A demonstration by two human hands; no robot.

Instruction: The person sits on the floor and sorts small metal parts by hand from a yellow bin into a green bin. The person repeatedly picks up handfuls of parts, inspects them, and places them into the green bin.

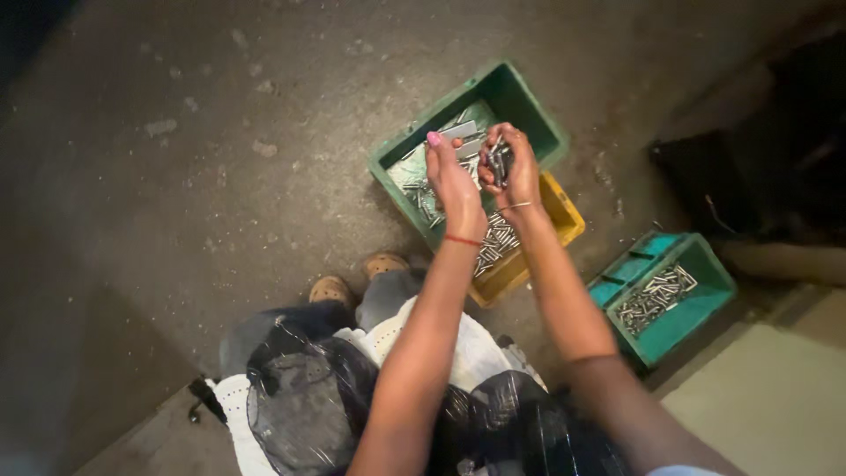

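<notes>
Head view: hands (483,172) hold metal pins (500,161) above green crate (529,110)

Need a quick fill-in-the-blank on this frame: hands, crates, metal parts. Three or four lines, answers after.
1. The right hand grips a bunch of small ____ parts.
2. Both hands are above the ____ crate.
3. The yellow crate sits right beside the green one and holds metal ____.
4. The left hand has a ____ band at the wrist.

Missing words: metal; green; pins; red
</notes>
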